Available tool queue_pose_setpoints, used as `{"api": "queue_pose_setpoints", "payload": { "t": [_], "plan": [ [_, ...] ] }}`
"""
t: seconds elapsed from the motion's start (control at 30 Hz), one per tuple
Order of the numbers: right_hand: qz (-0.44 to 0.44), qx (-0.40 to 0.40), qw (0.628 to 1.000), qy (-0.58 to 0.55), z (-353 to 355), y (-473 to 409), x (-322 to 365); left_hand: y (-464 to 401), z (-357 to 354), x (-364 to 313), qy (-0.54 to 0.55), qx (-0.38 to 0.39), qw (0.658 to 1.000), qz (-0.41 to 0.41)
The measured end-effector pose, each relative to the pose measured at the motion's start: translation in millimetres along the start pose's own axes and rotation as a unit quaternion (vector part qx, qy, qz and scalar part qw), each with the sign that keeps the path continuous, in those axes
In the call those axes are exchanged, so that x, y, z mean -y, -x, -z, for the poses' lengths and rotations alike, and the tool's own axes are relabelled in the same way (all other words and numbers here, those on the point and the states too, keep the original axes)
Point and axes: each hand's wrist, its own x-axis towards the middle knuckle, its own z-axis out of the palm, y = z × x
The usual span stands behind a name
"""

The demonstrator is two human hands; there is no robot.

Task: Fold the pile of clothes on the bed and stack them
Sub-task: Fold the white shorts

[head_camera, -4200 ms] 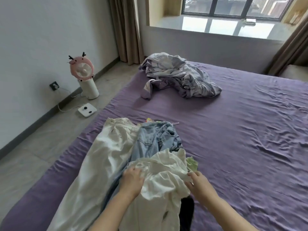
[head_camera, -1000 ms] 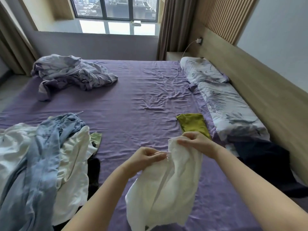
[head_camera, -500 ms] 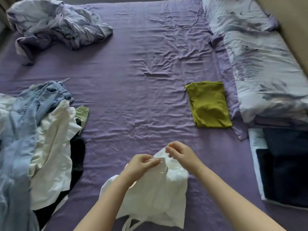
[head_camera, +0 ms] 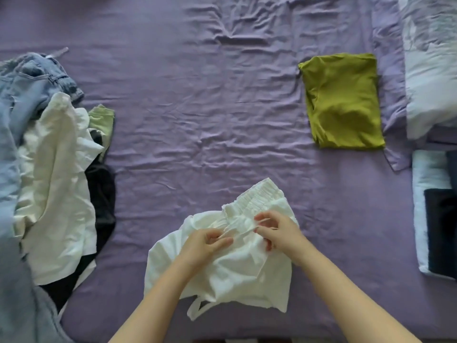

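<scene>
No brand, label or legible writing shows on any item. A white garment [head_camera: 222, 268] with a gathered elastic waistband lies crumpled on the purple bedsheet [head_camera: 197, 120], directly beneath both hands. The left hand [head_camera: 205, 243] is partly closed, its fingers pinching a fold or tie of the white fabric just below the waistband. The right hand [head_camera: 277, 231] is likewise curled, its fingertips nipping the same strip of cloth, close beside the left. An unfolded pile [head_camera: 49, 169] of denim, white, pale green and dark items lies well apart to the left. A folded olive-green garment [head_camera: 343, 102] rests to the upper right, beside the pillow [head_camera: 430, 70].
</scene>
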Motion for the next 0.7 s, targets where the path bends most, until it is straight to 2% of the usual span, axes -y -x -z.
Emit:
{"api": "queue_pose_setpoints", "payload": {
  "t": [0.1, 0.17, 0.3, 0.43, 0.57, 0.7],
  "plan": [
    [0.023, 0.085, 0.990, 0.113, 18, -3, 18, 5, 6, 9, 0.036, -0.022, 0.999, 0.016],
    [0.062, 0.100, 0.973, 0.197, 26, -7, 34, 8, 11, 12, 0.042, -0.027, 0.999, 0.014],
    [0.159, 0.023, 0.950, 0.267, 20, -22, 57, 10, 17, 10, 0.028, -0.072, 0.997, -0.002],
    [0.239, -0.078, 0.905, 0.343, -10, -40, 61, 5, 15, 4, -0.015, -0.133, 0.991, 0.002],
    [0.316, -0.070, 0.864, 0.385, -30, -32, 34, 3, 9, 7, -0.025, -0.123, 0.992, 0.012],
    [0.339, -0.053, 0.864, 0.369, -32, -15, 0, 2, 7, 4, -0.006, -0.120, 0.993, 0.013]
  ]
}}
